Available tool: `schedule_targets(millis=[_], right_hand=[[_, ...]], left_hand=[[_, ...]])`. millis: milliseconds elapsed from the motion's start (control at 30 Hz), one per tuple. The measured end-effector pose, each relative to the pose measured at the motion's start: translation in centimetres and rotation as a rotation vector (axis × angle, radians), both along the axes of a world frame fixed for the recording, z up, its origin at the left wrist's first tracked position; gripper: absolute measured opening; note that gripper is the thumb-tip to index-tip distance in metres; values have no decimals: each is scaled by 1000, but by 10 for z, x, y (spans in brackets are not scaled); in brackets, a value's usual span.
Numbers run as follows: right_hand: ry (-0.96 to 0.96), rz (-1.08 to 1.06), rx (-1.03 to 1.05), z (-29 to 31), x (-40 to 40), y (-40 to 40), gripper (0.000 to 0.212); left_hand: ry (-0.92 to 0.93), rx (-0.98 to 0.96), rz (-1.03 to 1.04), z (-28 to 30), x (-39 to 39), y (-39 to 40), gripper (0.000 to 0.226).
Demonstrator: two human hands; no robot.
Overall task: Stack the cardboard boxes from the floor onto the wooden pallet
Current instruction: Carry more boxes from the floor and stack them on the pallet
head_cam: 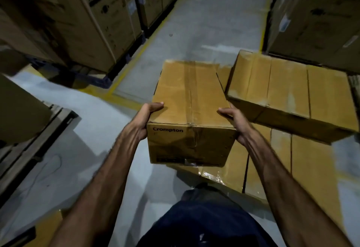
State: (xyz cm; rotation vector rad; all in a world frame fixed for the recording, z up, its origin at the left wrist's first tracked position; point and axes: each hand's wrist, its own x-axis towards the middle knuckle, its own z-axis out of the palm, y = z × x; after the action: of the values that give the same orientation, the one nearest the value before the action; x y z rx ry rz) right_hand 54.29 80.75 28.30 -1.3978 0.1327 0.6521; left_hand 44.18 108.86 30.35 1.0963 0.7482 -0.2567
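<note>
Cardboard box marked Crompton hangs in the air above the floor, carried lengthwise between both hands. Left hand and right hand each grip a near side, thumbs hooked over the top edge, a clamp that likely keeps it level. More boxes lie just beside it on the right. What looks like the pallet sits at the left, partly loaded

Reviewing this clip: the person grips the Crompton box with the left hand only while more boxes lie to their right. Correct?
Not quite. The head view shows both hands on the Crompton box: left hand and right hand hold opposite sides. The other boxes do lie to the right.
</note>
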Motion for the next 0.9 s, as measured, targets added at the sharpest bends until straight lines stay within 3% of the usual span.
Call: schedule_targets(millis=[233, 400, 667, 833, 900], right_hand=[[-10, 19, 4, -16, 67, 56, 70], [6, 18, -1, -25, 115, 65, 79], [-12, -85, -115, -56, 190, 60, 89], [33, -181, -193, -75, 250, 81, 91], [37, -210, -223, -88, 280, 94, 81]], left_hand=[[78, 55, 32, -1, 56, 48, 34], [84, 66, 9, -9, 105, 62, 28], [96, 73, -147, -44, 221, 79, 42], [55, 49, -257, -75, 318, 109, 48], [42, 26, -316, -92, 360, 127, 45]])
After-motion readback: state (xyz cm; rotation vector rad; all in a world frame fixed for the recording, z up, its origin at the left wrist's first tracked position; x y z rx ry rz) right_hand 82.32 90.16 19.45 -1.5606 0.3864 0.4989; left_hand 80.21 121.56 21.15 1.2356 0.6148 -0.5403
